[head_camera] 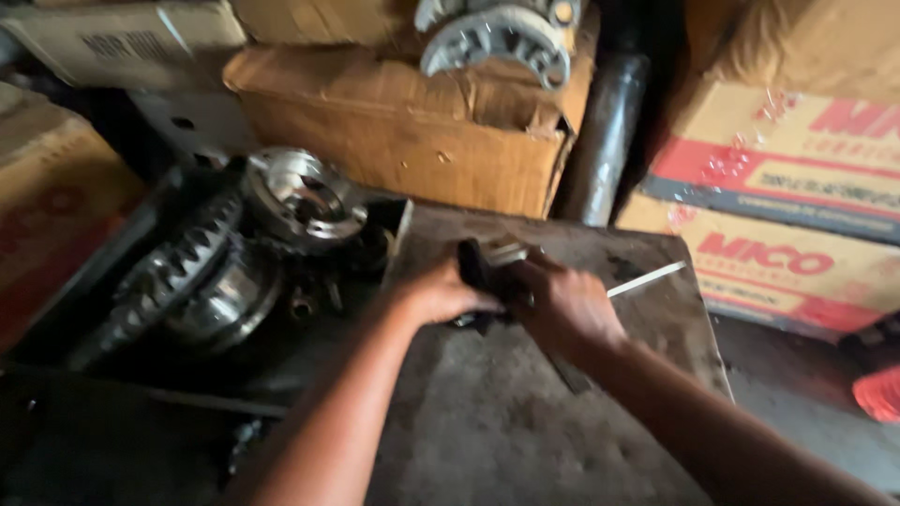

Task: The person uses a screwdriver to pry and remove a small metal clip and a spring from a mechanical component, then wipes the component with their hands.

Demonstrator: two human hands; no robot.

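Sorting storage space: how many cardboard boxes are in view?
5. Torn brown box top centre; pale box top left; box at left edge; two stacked printed boxes, upper, lower, right. More may be hidden.

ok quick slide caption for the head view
Left hand and right hand grip a small dark metal part on a worn metal table, beside a ring gear.

Bare forearms, ungloved hands (506, 298)
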